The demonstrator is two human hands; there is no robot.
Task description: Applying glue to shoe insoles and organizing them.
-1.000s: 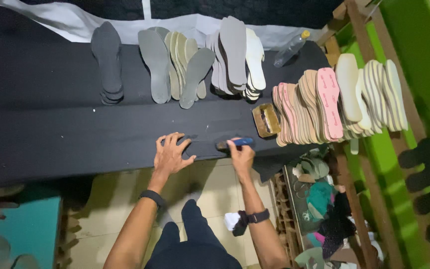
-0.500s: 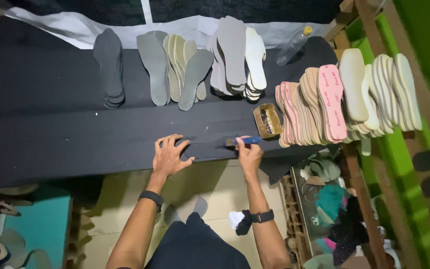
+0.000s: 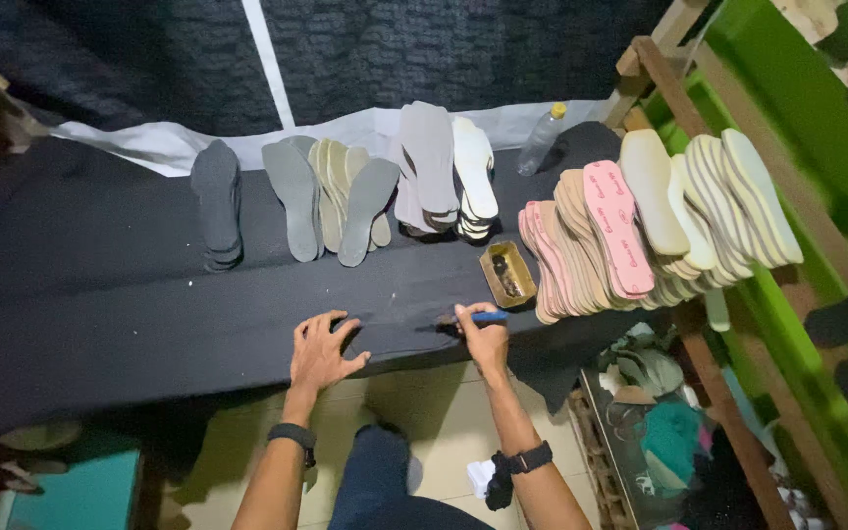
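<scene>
- Bare black desk along the near edge and left end.
- Rows of soles line the far edge.
- Pink sole stacks and a small tin crowd the right end.

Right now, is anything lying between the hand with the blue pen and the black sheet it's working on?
Nothing visible. The right hand holds the blue pen directly over the black sheet; the small tin and the insole stacks sit farther back.
</scene>
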